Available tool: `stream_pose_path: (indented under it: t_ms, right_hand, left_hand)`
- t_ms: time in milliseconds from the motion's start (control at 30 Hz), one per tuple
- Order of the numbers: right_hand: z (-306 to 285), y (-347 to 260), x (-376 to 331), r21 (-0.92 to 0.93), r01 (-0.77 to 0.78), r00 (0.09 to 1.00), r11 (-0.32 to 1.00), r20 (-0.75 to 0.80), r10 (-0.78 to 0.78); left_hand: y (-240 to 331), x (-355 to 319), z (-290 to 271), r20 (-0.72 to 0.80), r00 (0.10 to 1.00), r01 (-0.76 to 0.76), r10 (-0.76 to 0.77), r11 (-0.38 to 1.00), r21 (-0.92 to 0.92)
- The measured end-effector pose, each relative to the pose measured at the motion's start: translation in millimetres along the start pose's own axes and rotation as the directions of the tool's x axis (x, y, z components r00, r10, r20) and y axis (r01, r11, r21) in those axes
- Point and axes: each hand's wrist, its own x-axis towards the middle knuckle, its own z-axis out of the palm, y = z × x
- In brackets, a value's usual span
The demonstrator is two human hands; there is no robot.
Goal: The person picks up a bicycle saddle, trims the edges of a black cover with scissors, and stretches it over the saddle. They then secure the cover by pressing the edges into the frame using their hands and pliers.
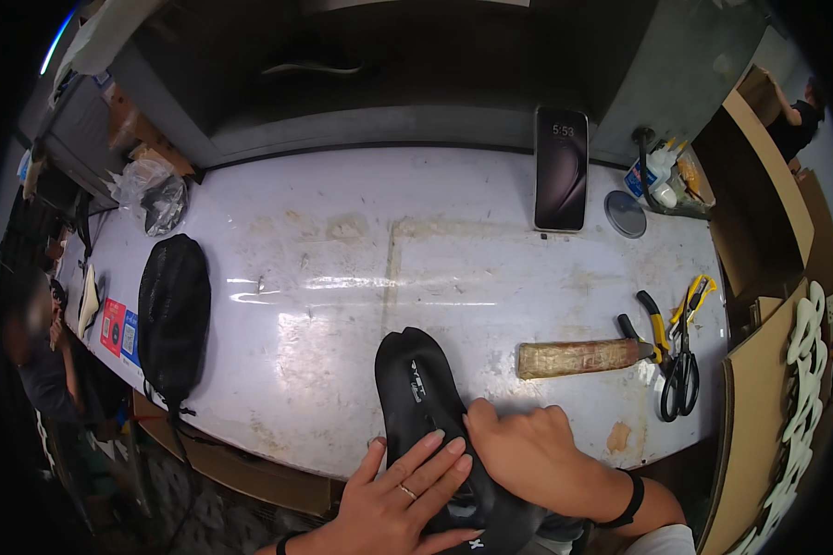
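Both hands on a black insole (416, 388) at the near edge of the white tabletop (342, 268). Left hand (393, 499): fingers (440, 453) spread flat, pressing the insole's middle. Right hand (528, 453): fingers curled over the insole's right edge, just beside the left fingertips; grip closed on it. Insole toe points away from the fingers. Wooden block (574, 357) lies just right of the right fingers, pliers (652, 324) and scissors (682, 370) beyond. Black mesh bag (173, 310) sits well left. Phone (561, 168) stands far ahead.
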Motion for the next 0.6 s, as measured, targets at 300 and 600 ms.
stream_pose_path:
  t_ms: [300, 600]
  right_hand:
    - [-9, -19, -15, -0.033, -0.194, 0.95, 0.98, -0.256, 0.18]
    - [-2, -69, 3, 0.158, 0.196, 0.927, 0.968, -0.351, -0.13]
  left_hand:
    - [-31, -10, -11, -0.275, 0.96, -0.035, -0.049, 0.956, -0.291]
    - [-32, 11, -2, -0.422, 0.85, 0.324, -0.316, 0.944, -0.055]
